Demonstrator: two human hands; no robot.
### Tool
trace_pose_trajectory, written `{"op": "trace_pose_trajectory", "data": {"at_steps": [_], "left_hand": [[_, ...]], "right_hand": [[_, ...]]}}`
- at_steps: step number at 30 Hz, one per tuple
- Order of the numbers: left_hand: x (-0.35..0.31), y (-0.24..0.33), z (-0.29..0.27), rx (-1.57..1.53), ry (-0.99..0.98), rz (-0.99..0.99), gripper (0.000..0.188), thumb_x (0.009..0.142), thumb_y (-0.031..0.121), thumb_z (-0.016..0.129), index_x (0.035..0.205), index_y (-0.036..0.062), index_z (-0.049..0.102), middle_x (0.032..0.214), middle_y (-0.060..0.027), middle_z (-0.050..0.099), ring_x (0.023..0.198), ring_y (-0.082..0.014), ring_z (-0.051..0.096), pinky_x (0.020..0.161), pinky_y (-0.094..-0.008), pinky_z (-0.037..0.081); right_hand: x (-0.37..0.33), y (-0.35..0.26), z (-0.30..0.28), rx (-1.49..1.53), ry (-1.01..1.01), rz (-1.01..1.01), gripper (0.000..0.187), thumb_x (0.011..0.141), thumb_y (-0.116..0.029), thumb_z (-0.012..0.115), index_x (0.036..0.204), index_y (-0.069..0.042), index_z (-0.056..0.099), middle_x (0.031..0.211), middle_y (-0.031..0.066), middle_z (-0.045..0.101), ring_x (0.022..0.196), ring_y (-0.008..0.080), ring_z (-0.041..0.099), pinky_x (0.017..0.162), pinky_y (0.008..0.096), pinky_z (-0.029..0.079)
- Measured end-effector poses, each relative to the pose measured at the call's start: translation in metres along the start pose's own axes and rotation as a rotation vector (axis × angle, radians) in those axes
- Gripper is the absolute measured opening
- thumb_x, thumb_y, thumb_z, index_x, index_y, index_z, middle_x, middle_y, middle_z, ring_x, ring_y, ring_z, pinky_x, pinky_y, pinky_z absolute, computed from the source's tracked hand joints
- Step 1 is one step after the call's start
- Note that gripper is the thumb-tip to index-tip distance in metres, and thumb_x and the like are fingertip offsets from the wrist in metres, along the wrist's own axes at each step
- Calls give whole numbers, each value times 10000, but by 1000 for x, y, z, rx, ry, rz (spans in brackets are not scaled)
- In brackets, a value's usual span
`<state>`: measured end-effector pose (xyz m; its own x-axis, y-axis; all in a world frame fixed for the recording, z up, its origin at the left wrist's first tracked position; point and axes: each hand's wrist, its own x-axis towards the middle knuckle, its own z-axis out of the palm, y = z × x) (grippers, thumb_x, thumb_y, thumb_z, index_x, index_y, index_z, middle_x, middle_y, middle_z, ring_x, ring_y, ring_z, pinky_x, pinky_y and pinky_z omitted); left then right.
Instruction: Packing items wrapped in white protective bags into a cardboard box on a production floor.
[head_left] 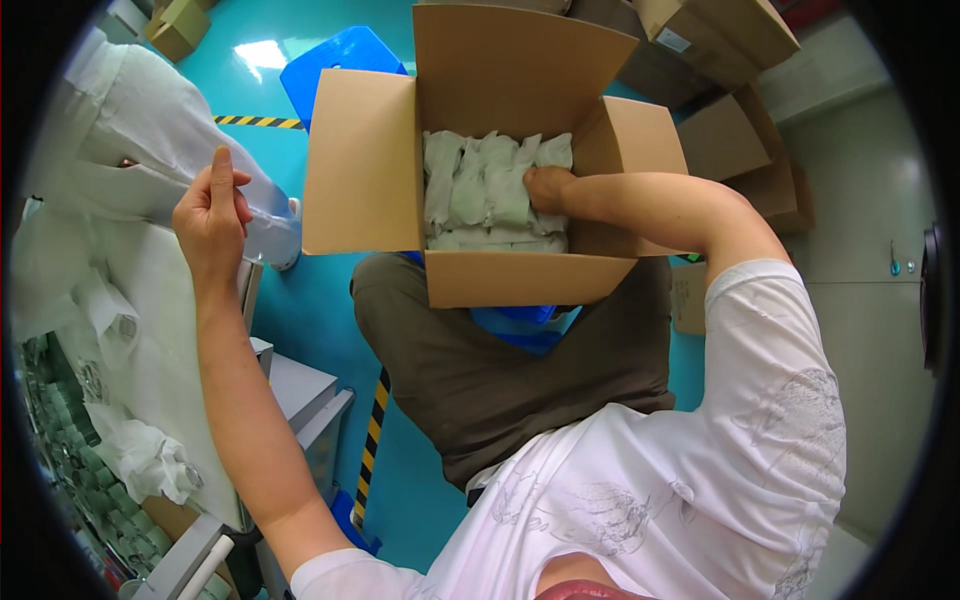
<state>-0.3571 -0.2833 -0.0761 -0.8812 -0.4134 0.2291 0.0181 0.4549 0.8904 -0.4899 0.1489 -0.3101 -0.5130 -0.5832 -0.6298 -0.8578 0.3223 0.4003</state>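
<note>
An open cardboard box stands in front of me, its flaps folded outward. Inside, several white wrapped packets lie side by side in a row. My right hand reaches into the box at the right end of that row. Its fingers are curled against a packet and partly hidden among the wrappings. My left hand is raised above the edge of the table at the left, outside the box. The thumb points up and the fingers are curled in; whatever they may hold is hidden.
A person in pale clothing is close at the left. The white table bears wrapped pieces and rows of greenish round items. A blue stool stands behind the box. More cartons are stacked at the right, by a pale cabinet.
</note>
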Motion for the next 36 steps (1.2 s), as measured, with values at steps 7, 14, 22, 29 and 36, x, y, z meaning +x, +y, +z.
{"op": "trace_pose_trajectory", "data": {"at_steps": [7,14,22,29,36], "left_hand": [[-3,-6,-7,19,28,7,468,1036,431,609,790,44,702,519,22,480,467,-48,425,441,-231,291],[0,-2,0,44,44,18,453,1041,410,610,800,38,705,530,23,497,468,-42,427,436,-228,294],[-7,-4,3,153,102,154,431,1065,348,576,802,32,705,548,22,503,483,-42,427,453,-227,297],[-64,11,23,197,292,272,365,1077,229,526,815,29,684,546,10,492,478,-62,439,454,-231,330],[-209,21,36,227,112,217,244,1050,132,544,894,2,678,603,-2,559,502,-58,507,465,-213,368]], "right_hand": [[-37,-6,-55,271,72,6,275,905,-159,565,993,40,732,1081,240,688,927,353,732,767,409,596],[-154,-28,-102,505,532,153,208,853,-159,693,1001,-18,728,906,148,695,825,322,698,744,406,580],[-207,-86,-96,1000,833,388,351,811,-296,797,1055,-65,696,888,105,699,818,320,692,708,418,568],[-188,-82,-70,916,776,358,237,772,-224,790,830,-82,609,774,81,665,769,306,688,649,441,552],[-187,-80,-77,912,864,378,200,783,-194,776,822,-83,616,775,106,663,770,335,681,657,457,547]]}}
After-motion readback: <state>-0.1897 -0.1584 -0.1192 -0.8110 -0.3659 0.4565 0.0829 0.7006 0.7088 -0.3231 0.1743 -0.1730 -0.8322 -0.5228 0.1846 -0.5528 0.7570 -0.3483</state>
